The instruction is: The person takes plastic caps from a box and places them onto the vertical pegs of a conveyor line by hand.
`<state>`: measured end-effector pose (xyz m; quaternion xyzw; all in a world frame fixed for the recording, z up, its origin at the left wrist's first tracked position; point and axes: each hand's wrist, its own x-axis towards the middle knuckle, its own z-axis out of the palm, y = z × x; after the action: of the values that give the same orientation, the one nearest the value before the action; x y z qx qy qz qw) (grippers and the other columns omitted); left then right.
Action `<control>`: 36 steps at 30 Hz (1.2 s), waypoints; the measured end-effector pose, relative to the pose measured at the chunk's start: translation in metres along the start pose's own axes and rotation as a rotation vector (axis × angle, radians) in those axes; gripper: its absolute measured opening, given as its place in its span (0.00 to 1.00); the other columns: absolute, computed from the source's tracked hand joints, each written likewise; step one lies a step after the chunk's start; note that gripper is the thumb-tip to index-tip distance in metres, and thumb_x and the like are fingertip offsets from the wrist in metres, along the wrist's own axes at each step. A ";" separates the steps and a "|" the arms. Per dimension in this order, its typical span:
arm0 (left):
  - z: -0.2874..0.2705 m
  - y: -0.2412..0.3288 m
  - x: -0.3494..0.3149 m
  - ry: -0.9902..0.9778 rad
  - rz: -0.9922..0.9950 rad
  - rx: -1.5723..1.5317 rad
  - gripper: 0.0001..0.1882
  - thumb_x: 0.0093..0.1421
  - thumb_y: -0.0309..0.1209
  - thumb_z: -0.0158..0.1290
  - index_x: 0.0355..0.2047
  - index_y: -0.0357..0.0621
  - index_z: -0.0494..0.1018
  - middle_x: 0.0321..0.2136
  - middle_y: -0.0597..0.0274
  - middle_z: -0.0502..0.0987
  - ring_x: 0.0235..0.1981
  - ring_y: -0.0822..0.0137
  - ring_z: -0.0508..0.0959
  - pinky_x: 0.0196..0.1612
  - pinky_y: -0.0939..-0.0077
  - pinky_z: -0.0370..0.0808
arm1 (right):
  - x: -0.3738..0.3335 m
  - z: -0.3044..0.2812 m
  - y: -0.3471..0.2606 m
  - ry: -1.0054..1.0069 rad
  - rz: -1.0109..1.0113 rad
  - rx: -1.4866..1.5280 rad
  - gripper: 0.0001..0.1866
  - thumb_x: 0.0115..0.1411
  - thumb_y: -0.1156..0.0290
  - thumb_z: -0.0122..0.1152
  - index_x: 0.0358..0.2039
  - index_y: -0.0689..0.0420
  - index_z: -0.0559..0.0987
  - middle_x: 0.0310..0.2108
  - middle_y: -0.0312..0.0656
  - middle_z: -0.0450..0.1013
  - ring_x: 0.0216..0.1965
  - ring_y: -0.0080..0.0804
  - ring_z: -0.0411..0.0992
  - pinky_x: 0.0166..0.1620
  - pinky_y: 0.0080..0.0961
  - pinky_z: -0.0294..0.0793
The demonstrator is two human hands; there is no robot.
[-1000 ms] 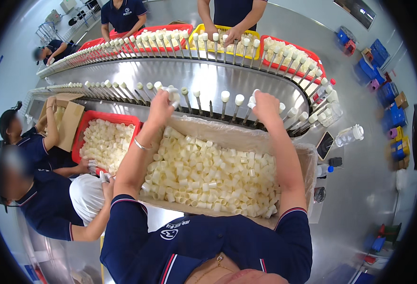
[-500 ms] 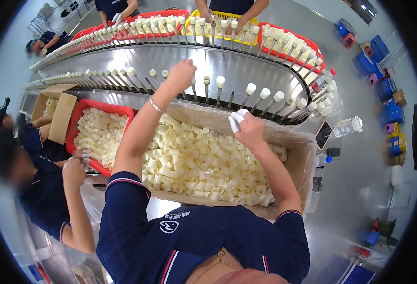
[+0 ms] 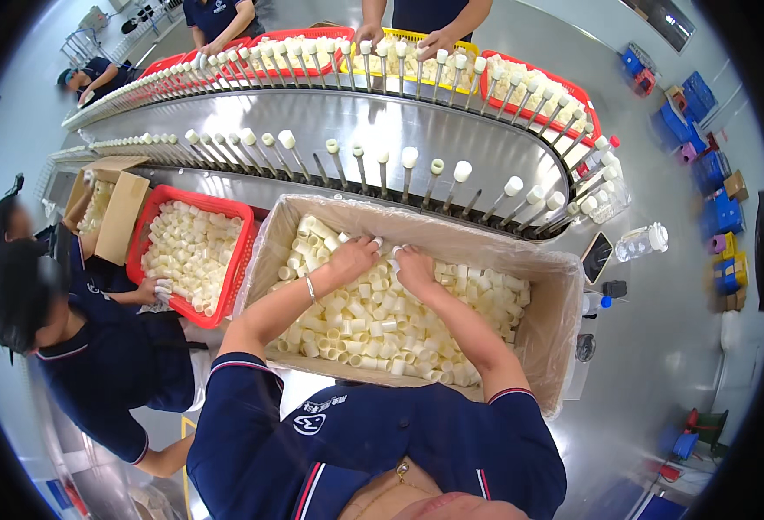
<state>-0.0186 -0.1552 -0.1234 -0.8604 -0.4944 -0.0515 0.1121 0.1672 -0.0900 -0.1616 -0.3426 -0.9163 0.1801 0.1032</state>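
An open cardboard box lined with clear plastic stands before me, heaped with short, hollow cream-white plastic caps. Both hands are low over the far middle of the heap, close together and nearly touching. My left hand, with a silver bangle at its wrist, has its fingers curled in; whatever they hold is hidden. White covers sit on the fingertips of my right hand, which are bent together, and I cannot make out a cap in them. Beyond the box runs a row of upright metal rods, many topped by caps, some bare.
A red basket of caps stands left of the box, beside a co-worker. Another cardboard box is further left. Across the looped metal conveyor, co-workers stand at red and yellow baskets. A phone and bottle lie right.
My left hand has come down from the rods into the box, and my right hand has moved left and lower beside it. The rods have shifted left. The left co-worker's raised arm has dropped.
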 end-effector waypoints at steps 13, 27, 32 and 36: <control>-0.006 0.001 0.000 -0.279 -0.016 -0.082 0.10 0.47 0.26 0.53 0.33 0.42 0.74 0.34 0.58 0.72 0.40 0.60 0.74 0.36 0.71 0.77 | -0.006 -0.041 -0.032 -0.070 0.001 0.213 0.17 0.49 0.74 0.57 0.41 0.61 0.71 0.44 0.53 0.68 0.48 0.49 0.68 0.46 0.41 0.70; -0.128 -0.052 0.085 0.266 -0.437 -0.706 0.14 0.55 0.33 0.58 0.41 0.45 0.74 0.29 0.57 0.70 0.27 0.59 0.73 0.33 0.70 0.72 | 0.086 -0.223 0.017 0.328 -0.176 -0.339 0.12 0.43 0.79 0.59 0.31 0.59 0.77 0.35 0.45 0.71 0.39 0.41 0.69 0.44 0.36 0.66; -0.117 -0.051 0.147 0.375 -0.344 -0.605 0.13 0.53 0.31 0.59 0.39 0.44 0.74 0.29 0.56 0.71 0.30 0.55 0.74 0.34 0.65 0.72 | 0.088 -0.227 0.034 0.094 0.004 -0.544 0.07 0.40 0.74 0.64 0.24 0.57 0.78 0.31 0.41 0.73 0.40 0.37 0.69 0.49 0.33 0.61; -0.102 -0.047 0.186 0.272 -0.276 -0.550 0.11 0.50 0.29 0.58 0.35 0.43 0.74 0.29 0.54 0.72 0.34 0.51 0.74 0.36 0.61 0.72 | 0.056 -0.210 0.045 0.678 -0.230 -0.581 0.06 0.42 0.71 0.64 0.24 0.56 0.79 0.26 0.38 0.72 0.36 0.37 0.69 0.48 0.33 0.61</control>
<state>0.0367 -0.0011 0.0190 -0.7687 -0.5543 -0.3119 -0.0672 0.2178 0.0330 0.0165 -0.2932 -0.8752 -0.2194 0.3162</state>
